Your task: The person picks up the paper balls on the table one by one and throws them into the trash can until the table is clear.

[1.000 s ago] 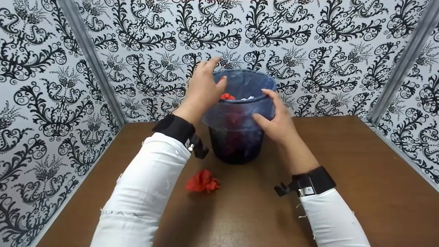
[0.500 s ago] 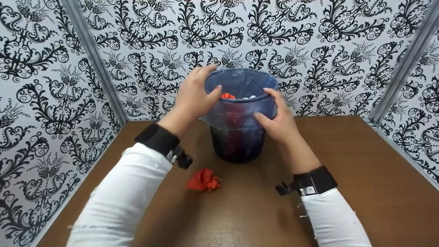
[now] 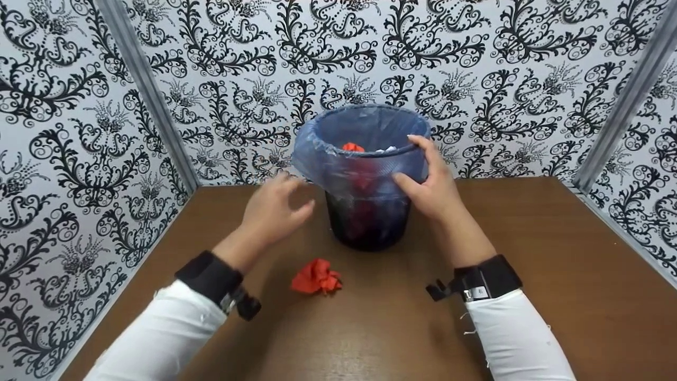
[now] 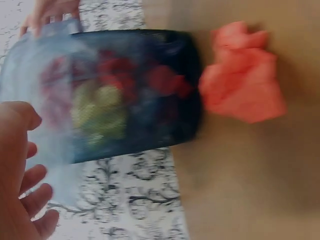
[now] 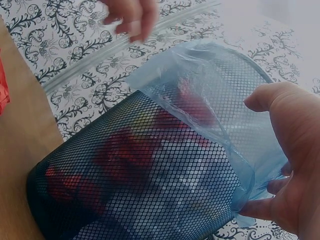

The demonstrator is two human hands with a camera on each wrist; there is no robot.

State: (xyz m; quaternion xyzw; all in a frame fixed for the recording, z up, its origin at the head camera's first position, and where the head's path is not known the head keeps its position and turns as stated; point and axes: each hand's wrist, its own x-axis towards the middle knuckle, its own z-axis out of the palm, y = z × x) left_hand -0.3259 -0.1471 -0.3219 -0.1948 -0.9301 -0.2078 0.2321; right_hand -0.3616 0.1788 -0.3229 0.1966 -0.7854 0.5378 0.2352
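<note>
A black mesh wastebasket (image 3: 367,230) stands upright on the table, with a translucent blue bin liner (image 3: 325,161) folded over its rim. Crumpled red paper (image 3: 351,147) and white paper (image 3: 387,150) show inside; a yellowish wad (image 4: 100,111) appears through the mesh in the left wrist view. My right hand (image 3: 436,185) grips the basket's right side at the rim, thumb on the lined outside. Left of the basket, my left hand (image 3: 272,211) is in the air, holding nothing, fingers loosely bent. A crumpled red paper ball (image 3: 317,277) lies on the table in front.
The brown tabletop (image 3: 529,254) is bounded by a patterned back wall (image 3: 476,63) close behind the basket and a patterned left wall (image 3: 69,159). Grey metal posts (image 3: 148,95) mark the corners.
My left hand has left the basket's left rim and moved down and to the left; the liner's left side now shows fully, bulging outward. The right hand stays at the rim.
</note>
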